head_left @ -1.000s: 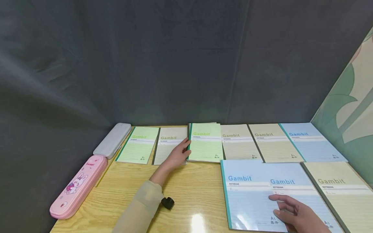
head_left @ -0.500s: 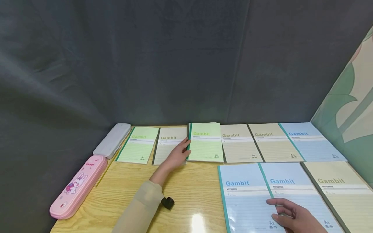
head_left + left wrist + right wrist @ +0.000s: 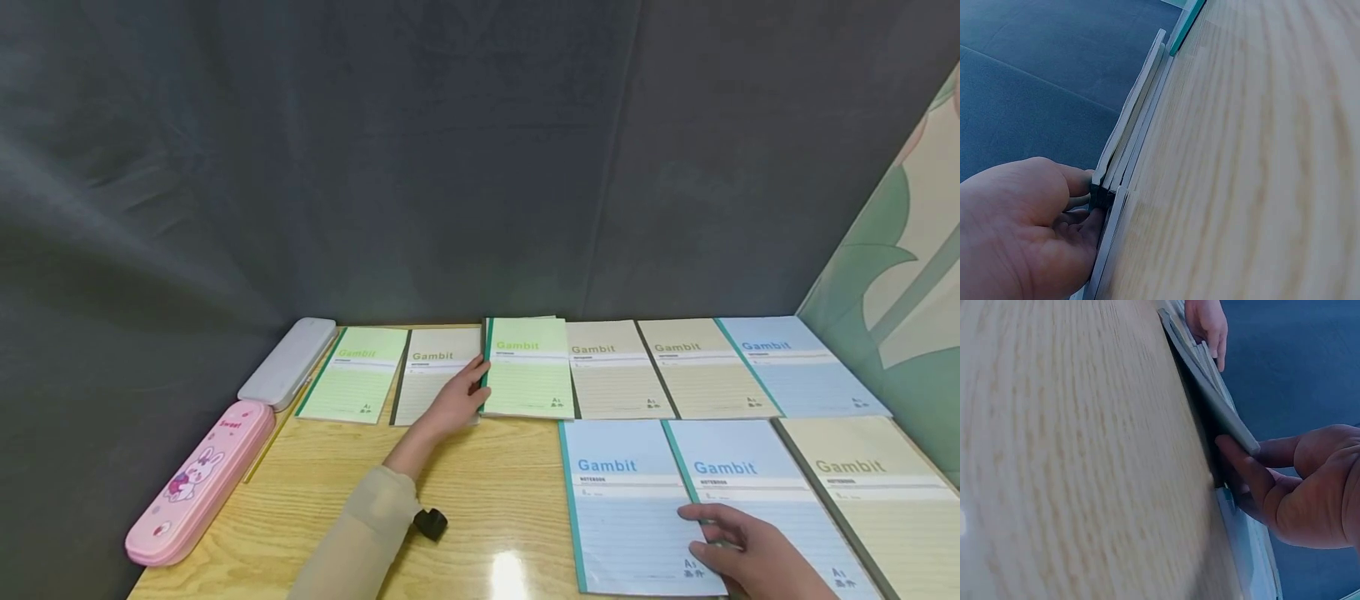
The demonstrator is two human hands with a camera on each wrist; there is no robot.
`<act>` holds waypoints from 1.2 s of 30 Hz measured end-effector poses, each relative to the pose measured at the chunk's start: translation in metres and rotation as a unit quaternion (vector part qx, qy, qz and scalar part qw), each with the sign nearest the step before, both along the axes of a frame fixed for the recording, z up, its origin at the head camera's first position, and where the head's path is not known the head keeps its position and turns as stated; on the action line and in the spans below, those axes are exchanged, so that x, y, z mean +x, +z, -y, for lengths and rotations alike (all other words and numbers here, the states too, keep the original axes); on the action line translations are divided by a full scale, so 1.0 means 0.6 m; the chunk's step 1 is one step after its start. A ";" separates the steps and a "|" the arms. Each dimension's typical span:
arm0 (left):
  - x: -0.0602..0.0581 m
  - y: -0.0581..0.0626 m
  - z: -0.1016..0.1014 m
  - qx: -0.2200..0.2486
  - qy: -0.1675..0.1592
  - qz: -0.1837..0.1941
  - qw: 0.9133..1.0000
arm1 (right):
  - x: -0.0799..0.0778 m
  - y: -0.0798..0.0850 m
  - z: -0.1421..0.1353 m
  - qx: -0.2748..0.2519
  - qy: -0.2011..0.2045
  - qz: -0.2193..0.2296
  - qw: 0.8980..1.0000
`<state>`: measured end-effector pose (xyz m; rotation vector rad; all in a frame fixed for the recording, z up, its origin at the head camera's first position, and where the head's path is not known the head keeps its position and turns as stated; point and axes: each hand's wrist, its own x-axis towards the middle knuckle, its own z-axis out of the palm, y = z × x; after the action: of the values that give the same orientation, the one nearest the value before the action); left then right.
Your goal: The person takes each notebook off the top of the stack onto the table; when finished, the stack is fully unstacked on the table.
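Note:
In the head view my right hand [image 3: 753,550] pinches the right edge of a blue "Gambit" notebook [image 3: 630,533] with a teal spine. The right wrist view shows this notebook's edge [image 3: 1225,415] tilted up off the table, between thumb and fingers. My left hand [image 3: 453,400] touches the spine side of a green notebook [image 3: 528,375], which lies on a stack. Up close in the left wrist view, the fingertips [image 3: 1085,177] rest against the stack's dark spine end [image 3: 1101,197]. A second blue notebook [image 3: 757,525] lies right beside the held one, partly covered by my right hand.
Along the curtain [image 3: 450,167] lie another green notebook [image 3: 352,383], a grey one [image 3: 431,379], beige ones [image 3: 708,379] and a blue one [image 3: 802,379]. A large beige notebook [image 3: 877,517] lies front right. A pink pencil case [image 3: 202,492] and a white case [image 3: 288,358] line the left edge.
The held blue notebook has slid left off the second blue one, whose teal spine now shows, then shifted slightly away from me. My left hand keeps its place at the green notebook.

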<state>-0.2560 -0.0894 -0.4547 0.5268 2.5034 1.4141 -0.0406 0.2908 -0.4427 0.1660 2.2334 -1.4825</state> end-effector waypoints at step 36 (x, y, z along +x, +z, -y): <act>0.005 0.006 0.001 0.022 0.005 0.020 1.000 | -0.120 0.079 0.129 0.105 0.014 -0.161 0.981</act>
<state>-0.2528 -0.0901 -0.4512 0.4907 2.4525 1.4727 -0.1124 0.2131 -0.3950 -0.0441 2.6384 -1.3346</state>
